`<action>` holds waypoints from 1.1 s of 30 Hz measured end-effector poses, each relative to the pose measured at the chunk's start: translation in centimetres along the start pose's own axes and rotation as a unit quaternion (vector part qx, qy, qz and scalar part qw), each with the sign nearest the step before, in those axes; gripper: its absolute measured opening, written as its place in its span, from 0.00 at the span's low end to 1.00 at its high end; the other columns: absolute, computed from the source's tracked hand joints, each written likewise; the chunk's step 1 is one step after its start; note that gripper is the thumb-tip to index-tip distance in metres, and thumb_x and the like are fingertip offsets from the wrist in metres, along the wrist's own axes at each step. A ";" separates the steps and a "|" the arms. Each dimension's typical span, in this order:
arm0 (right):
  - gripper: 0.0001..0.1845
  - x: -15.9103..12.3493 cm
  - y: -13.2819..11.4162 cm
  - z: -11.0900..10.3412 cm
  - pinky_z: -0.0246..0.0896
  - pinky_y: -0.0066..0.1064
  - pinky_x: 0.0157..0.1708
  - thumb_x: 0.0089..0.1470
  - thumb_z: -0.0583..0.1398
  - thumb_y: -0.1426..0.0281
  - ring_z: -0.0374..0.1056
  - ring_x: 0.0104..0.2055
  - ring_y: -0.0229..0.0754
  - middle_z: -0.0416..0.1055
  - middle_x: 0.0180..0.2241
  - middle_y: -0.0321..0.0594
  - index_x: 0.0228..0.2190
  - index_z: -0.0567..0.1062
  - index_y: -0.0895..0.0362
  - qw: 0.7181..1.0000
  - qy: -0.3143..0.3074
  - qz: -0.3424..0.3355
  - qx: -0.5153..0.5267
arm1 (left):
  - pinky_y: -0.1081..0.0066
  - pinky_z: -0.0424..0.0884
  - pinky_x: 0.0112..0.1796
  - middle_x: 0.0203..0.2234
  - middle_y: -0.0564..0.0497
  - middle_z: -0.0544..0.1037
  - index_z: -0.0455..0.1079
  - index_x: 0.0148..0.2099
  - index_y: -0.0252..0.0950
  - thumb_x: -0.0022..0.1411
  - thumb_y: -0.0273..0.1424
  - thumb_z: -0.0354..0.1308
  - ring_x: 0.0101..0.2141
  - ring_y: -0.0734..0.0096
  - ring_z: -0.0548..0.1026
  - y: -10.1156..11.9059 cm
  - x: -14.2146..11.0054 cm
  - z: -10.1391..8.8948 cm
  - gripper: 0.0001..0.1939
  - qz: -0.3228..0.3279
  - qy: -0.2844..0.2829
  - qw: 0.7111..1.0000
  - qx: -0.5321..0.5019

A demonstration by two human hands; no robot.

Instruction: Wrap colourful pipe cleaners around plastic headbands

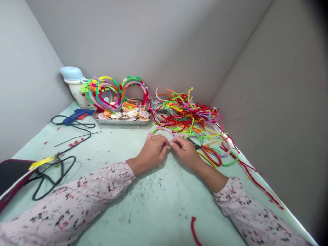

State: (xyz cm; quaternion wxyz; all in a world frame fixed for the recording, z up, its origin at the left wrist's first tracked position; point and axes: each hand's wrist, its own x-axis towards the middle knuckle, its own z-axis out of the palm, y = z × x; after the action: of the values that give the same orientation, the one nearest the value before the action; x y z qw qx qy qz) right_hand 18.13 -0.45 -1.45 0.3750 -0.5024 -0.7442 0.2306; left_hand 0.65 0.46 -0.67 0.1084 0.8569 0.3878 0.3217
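Observation:
My left hand (155,147) is closed on a pastel fuzzy headband (164,129), whose arc of pink, green and lilac pipe cleaner shows just beyond the fingers. Opposite it, my right hand (185,150) pinches at the same headband, and the two sets of fingertips nearly meet. What lies between the fingertips is too small to make out. Scissors with red handles (215,158) lie right beside my right hand, partly covered by it. A tangled heap of colourful pipe cleaners (184,111) spreads beyond both hands.
A metal tray (120,122) at the back holds seashells and several finished-looking fuzzy headbands (102,97). Left of it are a white cup with blue lid (77,87) and a blue tool (77,115). A black cable (55,186) loops at left. A red pipe-cleaner piece (194,230) lies in front.

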 end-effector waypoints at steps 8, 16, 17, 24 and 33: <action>0.08 0.0 0.0 0.0 0.53 0.29 0.32 0.58 0.54 0.68 0.61 0.31 0.38 0.65 0.26 0.33 0.29 0.70 0.55 1.000 -0.007 -0.007 0.004 | 0.61 0.62 0.42 0.30 0.52 0.74 0.68 0.35 0.35 0.61 0.27 0.52 0.34 0.66 0.69 -0.1 0.0 0.0 0.03 0.002 0.001 1.000 -0.001; 0.08 0.0 -0.1 -0.1 0.54 0.29 0.34 0.58 0.54 0.69 0.62 0.32 0.39 0.67 0.27 0.34 0.29 0.70 0.56 1.000 -0.009 -0.005 -0.002 | 0.61 0.62 0.42 0.29 0.51 0.74 0.68 0.35 0.35 0.61 0.27 0.53 0.34 0.66 0.69 -0.1 0.0 0.0 0.04 0.002 0.001 1.000 -0.002; 0.08 0.0 -0.1 -0.1 0.54 0.29 0.34 0.58 0.54 0.69 0.62 0.32 0.39 0.67 0.27 0.34 0.29 0.70 0.56 1.000 -0.009 -0.005 -0.003 | 0.61 0.63 0.43 0.29 0.51 0.74 0.68 0.35 0.35 0.61 0.27 0.53 0.34 0.66 0.69 -0.1 0.0 0.0 0.04 0.002 0.000 1.000 -0.003; 0.08 0.0 -0.1 -0.1 0.54 0.29 0.34 0.58 0.54 0.69 0.62 0.33 0.39 0.67 0.28 0.34 0.29 0.70 0.55 1.000 -0.006 -0.004 -0.004 | 0.61 0.63 0.42 0.29 0.51 0.73 0.68 0.34 0.35 0.60 0.27 0.53 0.34 0.66 0.69 -0.1 0.1 0.1 0.03 0.003 0.002 1.000 -0.003; 0.09 -0.1 -0.2 -0.1 0.54 0.29 0.33 0.58 0.54 0.68 0.62 0.31 0.39 0.66 0.27 0.33 0.29 0.71 0.55 1.000 -0.006 0.007 0.014 | 0.61 0.63 0.42 0.29 0.52 0.73 0.67 0.34 0.35 0.61 0.27 0.53 0.34 0.66 0.69 -0.2 0.0 0.2 0.03 0.002 0.004 1.000 0.003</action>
State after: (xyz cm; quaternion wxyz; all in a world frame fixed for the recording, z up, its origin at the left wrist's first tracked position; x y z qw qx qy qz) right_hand 18.15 -0.60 -1.25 0.3757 -0.5015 -0.7394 0.2464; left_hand 0.64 0.63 -0.90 0.1036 0.8568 0.3873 0.3242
